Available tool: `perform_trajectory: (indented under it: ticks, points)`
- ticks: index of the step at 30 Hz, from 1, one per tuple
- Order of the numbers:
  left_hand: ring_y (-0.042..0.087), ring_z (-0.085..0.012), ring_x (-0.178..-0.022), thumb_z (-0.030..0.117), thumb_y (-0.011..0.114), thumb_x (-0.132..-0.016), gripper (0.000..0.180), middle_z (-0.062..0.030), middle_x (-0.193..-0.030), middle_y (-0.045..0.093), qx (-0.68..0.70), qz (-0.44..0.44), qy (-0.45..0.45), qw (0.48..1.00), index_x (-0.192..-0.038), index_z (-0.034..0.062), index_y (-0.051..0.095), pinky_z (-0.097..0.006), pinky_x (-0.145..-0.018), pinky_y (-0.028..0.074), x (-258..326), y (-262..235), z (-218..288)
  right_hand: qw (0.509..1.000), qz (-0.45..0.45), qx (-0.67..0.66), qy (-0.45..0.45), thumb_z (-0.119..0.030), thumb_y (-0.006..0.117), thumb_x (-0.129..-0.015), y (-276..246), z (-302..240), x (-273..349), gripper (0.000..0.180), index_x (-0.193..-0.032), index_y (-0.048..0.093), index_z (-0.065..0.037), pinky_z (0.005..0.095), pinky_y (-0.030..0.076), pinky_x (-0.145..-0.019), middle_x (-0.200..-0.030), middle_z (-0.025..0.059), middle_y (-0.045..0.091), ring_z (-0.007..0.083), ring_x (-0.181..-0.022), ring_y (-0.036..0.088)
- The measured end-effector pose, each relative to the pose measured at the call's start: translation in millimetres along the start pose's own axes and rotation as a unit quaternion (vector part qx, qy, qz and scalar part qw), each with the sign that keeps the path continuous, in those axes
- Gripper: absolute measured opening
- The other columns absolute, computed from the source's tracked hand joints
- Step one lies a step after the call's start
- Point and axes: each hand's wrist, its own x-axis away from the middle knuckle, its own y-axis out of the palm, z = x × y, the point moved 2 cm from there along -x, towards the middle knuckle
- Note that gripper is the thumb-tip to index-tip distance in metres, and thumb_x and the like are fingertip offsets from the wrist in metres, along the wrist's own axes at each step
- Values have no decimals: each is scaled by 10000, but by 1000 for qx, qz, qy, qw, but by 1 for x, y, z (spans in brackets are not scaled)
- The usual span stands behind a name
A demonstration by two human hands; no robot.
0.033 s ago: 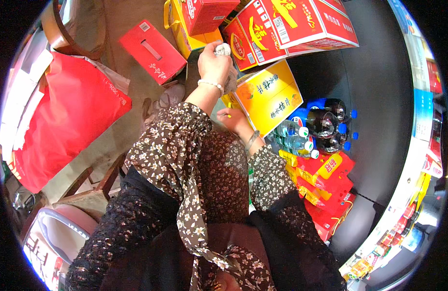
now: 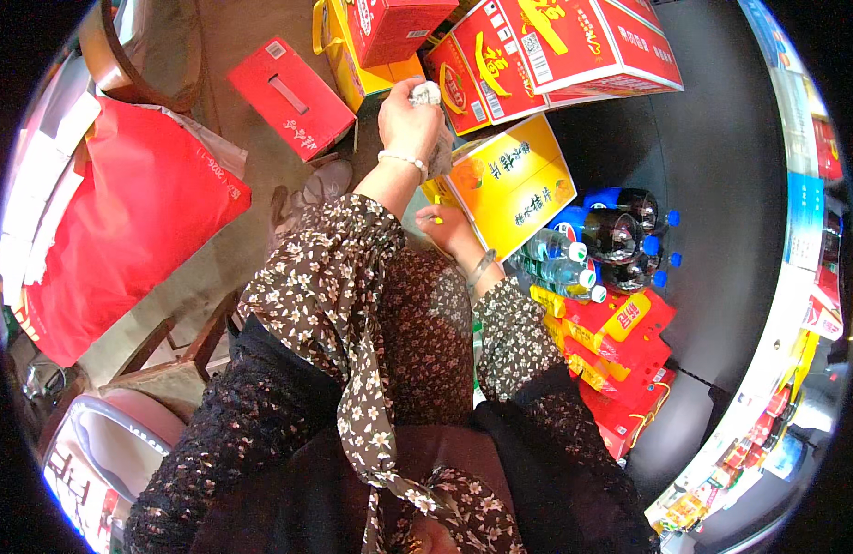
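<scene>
- Barely shifted: our right hand (image 2: 449, 228), half-curled; whether it holds anything, we cannot tell.
- Our left hand (image 2: 409, 125) grips one pale cloth (image 2: 439, 159), near one yellow box (image 2: 505, 189).
- Three clear bottles (image 2: 548, 247), four dark bottles (image 2: 614, 233).

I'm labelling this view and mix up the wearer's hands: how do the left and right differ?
The left hand clutches a pale, crumpled cloth; what the right hand holds, if anything, is unclear. The left has a pale beaded bracelet, the right a darker bangle. The left hand appears higher in the picture than the right. Both have floral sleeves.
</scene>
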Motion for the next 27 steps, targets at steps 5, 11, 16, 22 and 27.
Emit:
perform_trajectory:
  ticks: [5, 11, 16, 22, 27]
  points:
    - [604, -153, -757, -55, 591, -647, 433, -61, -896, 643, -29, -22, -18, 999, -1070, 31, 629, -274, -686, 485, 4, 1, 10, 994, 6, -92, 58, -188, 685, -790, -6, -10, 4, 185, -906, 685, -44, 288, 490, -669, -845, 64, 686, 144, -739, 615]
    - [606, -139, -785, -25, 608, -637, 396, -52, -881, 662, -123, -28, 18, 992, -1021, 48, 670, -257, -709, 479, 2, -9, 20, 984, 68, -158, 49, -182, 696, -752, 5, -33, -20, 133, -800, 682, -58, 344, 505, -678, -771, 90, 691, 215, -719, 648]
    - [640, -222, -780, 128, 655, -664, 320, -118, -833, 676, -242, -128, -15, 962, -976, 70, 687, -327, -698, 496, -3, -21, 9, 974, 220, 48, -30, -239, 524, -771, 5, -46, -30, 257, -706, 677, -43, 426, 505, -687, -754, 201, 652, 365, -767, 639]
    - [636, -308, -982, 320, 703, -658, 523, -220, -1016, 652, -421, -283, -16, 862, -1077, 12, 647, -364, -857, 484, 20, -10, -9, 959, 250, 87, 98, -232, 566, -803, -11, -32, -34, 228, -824, 684, -38, 430, 495, -694, -817, 212, 651, 374, -782, 632]
    - [597, -313, -1066, 395, 703, -660, 698, -232, -1116, 617, -402, -334, -60, 850, -1212, -9, 565, -355, -920, 453, 28, 4, -10, 948, 282, 80, 128, -287, 560, -813, -32, -16, -32, 255, -817, 679, -61, 438, 490, -669, -826, 178, 660, 355, -795, 639]
